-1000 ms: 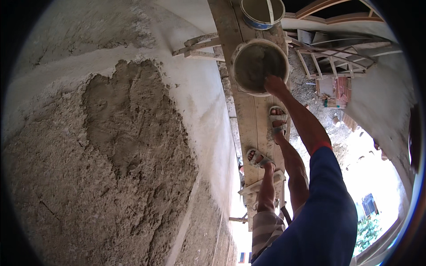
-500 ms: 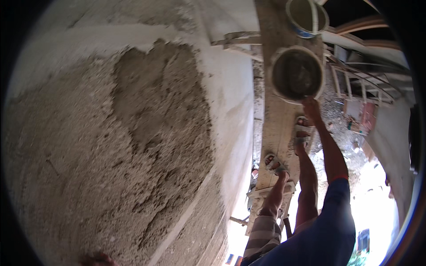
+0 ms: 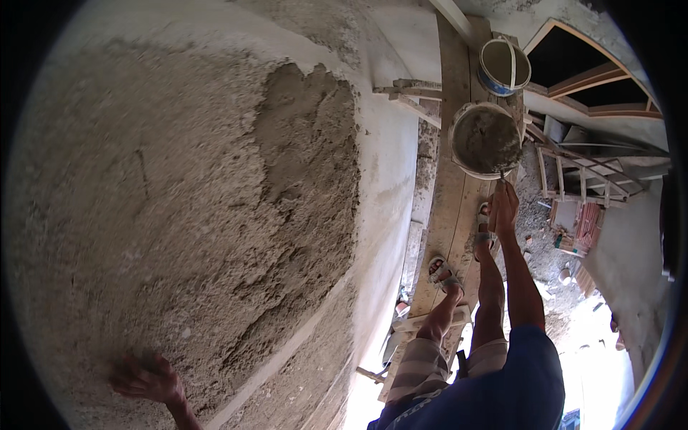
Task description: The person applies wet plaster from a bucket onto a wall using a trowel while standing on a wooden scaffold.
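Note:
My right hand (image 3: 504, 207) is closed round the handle of a trowel (image 3: 502, 175), at the near rim of a round tub (image 3: 454, 154). Grey wet mortar (image 3: 484, 136) fills much of the tub, and the trowel's blade is hard to tell from it. At the lower left, my left hand (image 3: 147, 378) is open, fingers apart and a little blurred, by the rough wall (image 3: 172, 236). Whether it touches the wall I cannot tell. A darker patch of fresh mortar (image 3: 308, 136) covers the wall's upper right part.
My sandalled feet stand on a plank walkway (image 3: 448, 222) high above the rubble-strewn ground. Beyond the tub is a white bucket (image 3: 504, 68) with its handle up. Wooden brackets (image 3: 412, 92) jut at the plank's left; a wooden frame (image 3: 580, 172) lies below right.
My left hand has come further into view at the lower left. My right hand has drawn back slightly from the tub. The view has shifted, so the wall patch appears further right.

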### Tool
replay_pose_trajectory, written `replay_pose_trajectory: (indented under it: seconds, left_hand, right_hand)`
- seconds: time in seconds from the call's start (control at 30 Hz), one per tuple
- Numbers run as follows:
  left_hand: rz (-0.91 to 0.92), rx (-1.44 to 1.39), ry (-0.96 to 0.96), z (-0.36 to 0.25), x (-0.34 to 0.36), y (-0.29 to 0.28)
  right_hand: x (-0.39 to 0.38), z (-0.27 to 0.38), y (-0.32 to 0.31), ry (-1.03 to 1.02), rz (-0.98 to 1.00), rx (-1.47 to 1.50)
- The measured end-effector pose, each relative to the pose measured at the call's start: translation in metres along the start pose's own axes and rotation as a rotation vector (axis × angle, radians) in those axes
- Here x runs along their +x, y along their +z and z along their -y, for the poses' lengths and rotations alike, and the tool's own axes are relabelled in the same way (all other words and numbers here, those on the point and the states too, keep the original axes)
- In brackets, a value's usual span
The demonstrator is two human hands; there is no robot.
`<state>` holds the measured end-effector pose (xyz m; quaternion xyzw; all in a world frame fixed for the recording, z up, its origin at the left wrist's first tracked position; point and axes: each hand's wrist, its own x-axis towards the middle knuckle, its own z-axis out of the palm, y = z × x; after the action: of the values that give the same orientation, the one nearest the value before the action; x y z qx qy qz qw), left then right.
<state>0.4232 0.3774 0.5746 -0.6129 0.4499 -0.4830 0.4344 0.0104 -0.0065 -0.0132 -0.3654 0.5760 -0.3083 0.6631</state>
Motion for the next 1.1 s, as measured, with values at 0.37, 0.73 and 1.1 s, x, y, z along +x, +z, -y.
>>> replay_pose_trajectory:
  seconds: [0.37, 0.73, 1.1]
  left_hand:
    - [-0.046, -0.012, 0.039, 0.003, 0.002, 0.005]
    - [0.000, -0.030, 0.092, -0.007, 0.018, -0.006]
    - [0.100, -0.061, 0.059, -0.003, 0.011, -0.006]
  right_hand:
    - [-0.100, -0.033, 0.207, -0.099, -0.350, -0.311]
    - [-0.261, -0.072, 0.322, -0.270, 0.078, -0.104]
    - [-0.081, -0.158, 0.353, 0.130, 0.336, -0.092]
